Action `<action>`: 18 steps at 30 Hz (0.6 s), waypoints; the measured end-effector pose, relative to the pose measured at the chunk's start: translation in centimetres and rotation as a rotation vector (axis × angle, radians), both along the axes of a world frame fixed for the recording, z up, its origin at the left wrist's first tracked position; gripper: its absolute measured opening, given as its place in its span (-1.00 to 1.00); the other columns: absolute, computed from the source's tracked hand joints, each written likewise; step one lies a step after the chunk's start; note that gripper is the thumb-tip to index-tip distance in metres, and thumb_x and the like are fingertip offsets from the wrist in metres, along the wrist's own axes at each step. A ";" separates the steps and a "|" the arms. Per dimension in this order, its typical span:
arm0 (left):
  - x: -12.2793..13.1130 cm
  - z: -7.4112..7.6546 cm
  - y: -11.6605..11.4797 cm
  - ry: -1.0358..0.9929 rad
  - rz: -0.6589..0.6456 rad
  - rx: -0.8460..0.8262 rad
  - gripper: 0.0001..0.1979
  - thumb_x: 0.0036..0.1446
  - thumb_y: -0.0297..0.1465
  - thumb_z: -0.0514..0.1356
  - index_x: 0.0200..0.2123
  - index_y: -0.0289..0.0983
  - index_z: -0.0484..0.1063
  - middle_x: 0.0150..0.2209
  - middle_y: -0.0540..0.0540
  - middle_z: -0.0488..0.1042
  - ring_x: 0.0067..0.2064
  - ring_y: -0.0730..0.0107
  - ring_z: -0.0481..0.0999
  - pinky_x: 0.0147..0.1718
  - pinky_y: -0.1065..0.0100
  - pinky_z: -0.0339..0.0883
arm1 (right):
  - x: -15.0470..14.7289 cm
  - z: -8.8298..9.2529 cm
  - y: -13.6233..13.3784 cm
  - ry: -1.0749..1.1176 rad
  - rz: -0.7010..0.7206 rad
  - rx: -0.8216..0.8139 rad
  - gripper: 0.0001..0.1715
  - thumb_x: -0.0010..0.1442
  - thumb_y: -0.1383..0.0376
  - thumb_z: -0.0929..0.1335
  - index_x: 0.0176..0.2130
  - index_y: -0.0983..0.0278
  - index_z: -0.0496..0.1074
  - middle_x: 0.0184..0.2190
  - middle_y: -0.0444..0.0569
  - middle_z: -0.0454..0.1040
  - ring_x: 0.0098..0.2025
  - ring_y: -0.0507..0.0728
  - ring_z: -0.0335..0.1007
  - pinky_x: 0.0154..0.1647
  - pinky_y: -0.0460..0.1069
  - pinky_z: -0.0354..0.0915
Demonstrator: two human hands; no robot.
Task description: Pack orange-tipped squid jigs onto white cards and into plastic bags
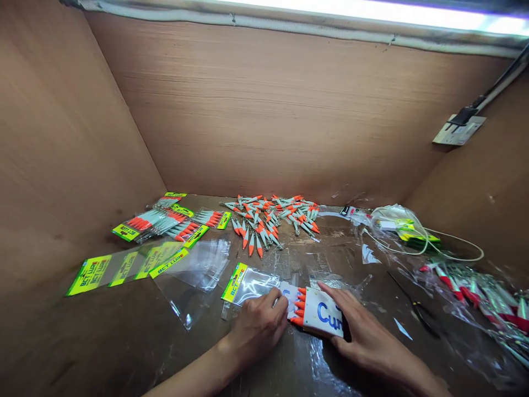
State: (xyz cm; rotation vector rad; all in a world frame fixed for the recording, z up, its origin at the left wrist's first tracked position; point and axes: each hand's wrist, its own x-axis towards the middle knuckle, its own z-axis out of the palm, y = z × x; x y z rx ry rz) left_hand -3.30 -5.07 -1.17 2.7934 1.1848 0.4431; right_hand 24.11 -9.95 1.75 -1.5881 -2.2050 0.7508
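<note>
My right hand (359, 325) is wrapped around a flat white block (323, 313) with blue handwriting on it. Several orange lure tips (300, 306) stick out of the block's left end. Close against those tips is my left hand (261, 321), its fingers curled together. A white piece (289, 292) with a blue mark shows beside its fingertips, and whatever they pinch is hidden. Just behind the left hand lies a clear bag (258, 284) with a yellow-green header card (235, 282).
Loose orange-and-white lures (258, 226) are heaped at the back. Packed lures (165, 220) and clear header bags (198, 270) lie at left. On the right are black-handled pliers (424, 317), a white cable (463, 259) and bagged red-and-silver lures (475, 289).
</note>
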 end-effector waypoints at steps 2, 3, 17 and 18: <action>0.1 0.1 0.0 0.008 0.001 0.004 -0.96 0.27 -0.43 0.08 -0.22 -0.20 0.31 -0.23 -0.07 0.44 -0.29 0.25 0.50 -0.40 0.32 0.34 | 0.3 0.2 -0.1 -0.006 0.003 0.009 0.01 0.07 0.34 0.33 0.42 0.10 -0.05 0.37 -0.02 0.12 0.36 0.28 0.04 0.37 0.18 0.03; 0.1 0.1 0.0 0.005 -0.004 0.008 -0.97 0.27 -0.43 0.08 -0.23 -0.20 0.31 -0.23 -0.08 0.44 -0.27 0.23 0.51 -0.38 0.31 0.35 | 0.5 0.3 -0.2 -0.009 0.005 0.015 0.01 0.08 0.34 0.34 0.42 0.08 -0.05 0.37 -0.03 0.11 0.36 0.28 0.04 0.37 0.19 0.03; -0.2 -0.2 0.1 -0.155 -0.009 -0.050 -0.91 0.30 -0.46 0.06 -0.18 -0.20 0.34 -0.02 -0.13 0.45 -0.16 0.26 0.55 -0.25 0.29 0.46 | 0.1 0.3 0.3 -0.016 0.001 0.030 -0.02 0.11 0.30 0.35 0.41 0.10 -0.04 0.37 -0.02 0.12 0.35 0.29 0.05 0.36 0.19 0.04; -0.2 -0.2 0.1 -0.163 -0.003 -0.058 -0.91 0.30 -0.45 0.05 -0.19 -0.20 0.35 -0.06 -0.12 0.45 -0.18 0.28 0.55 -0.27 0.30 0.45 | 0.1 0.4 0.3 -0.013 -0.001 0.031 -0.03 0.11 0.30 0.35 0.41 0.09 -0.03 0.37 -0.02 0.12 0.35 0.30 0.05 0.36 0.19 0.04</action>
